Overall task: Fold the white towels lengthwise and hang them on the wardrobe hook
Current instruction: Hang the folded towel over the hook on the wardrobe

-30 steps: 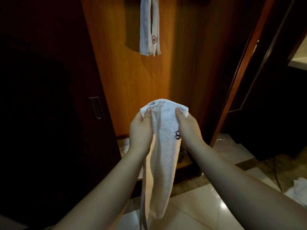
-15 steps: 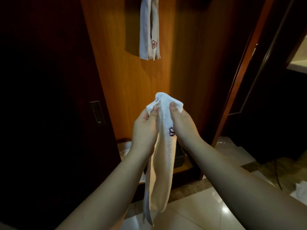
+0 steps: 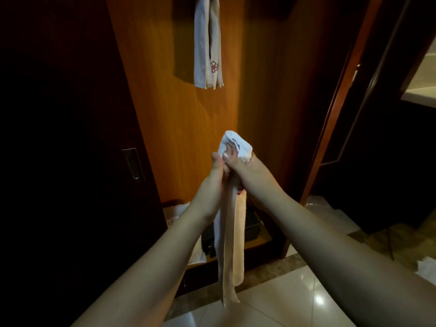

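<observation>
A white towel hangs in a narrow folded strip in front of me, its top bunched above my fingers. My left hand and my right hand press together around its upper part, both gripping it. A second white towel with a small red flower emblem hangs folded high on the orange wooden wardrobe panel; the hook itself is out of view above the frame.
A dark sliding door with a metal recessed handle stands at the left. Low in the wardrobe sit more white cloth and a dark box. Glossy floor tiles lie below, with a white cloth at the far right.
My two hands came together from either side of the towel, closing it into a narrower strip. The hanging end rose slightly and the view tilted down a little.
</observation>
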{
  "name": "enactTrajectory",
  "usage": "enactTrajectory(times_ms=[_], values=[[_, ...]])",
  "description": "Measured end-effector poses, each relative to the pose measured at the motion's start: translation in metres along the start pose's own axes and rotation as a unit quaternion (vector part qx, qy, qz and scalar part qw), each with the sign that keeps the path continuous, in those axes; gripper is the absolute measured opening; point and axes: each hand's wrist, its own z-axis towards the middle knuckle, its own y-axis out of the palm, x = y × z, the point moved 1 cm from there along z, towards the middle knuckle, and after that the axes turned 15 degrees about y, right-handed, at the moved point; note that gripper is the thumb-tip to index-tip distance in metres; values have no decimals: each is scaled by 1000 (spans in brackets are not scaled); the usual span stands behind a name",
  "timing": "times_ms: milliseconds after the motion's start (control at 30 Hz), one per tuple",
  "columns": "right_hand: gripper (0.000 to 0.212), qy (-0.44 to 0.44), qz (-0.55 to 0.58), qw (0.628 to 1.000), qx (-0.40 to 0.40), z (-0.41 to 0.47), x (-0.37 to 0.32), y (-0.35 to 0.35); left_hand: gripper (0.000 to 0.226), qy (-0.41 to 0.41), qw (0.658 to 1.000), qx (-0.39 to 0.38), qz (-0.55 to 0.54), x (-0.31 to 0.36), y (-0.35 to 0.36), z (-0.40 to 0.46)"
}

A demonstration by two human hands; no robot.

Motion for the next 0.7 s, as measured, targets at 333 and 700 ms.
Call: enactTrajectory(times_ms=[333, 700], values=[[80, -4, -80, 997, 22, 3, -44, -34, 52, 62, 979, 160, 114, 13, -52, 23], [51, -7, 99, 988, -116, 8, -87, -41, 50, -4, 994, -64, -90, 35, -34, 27]])
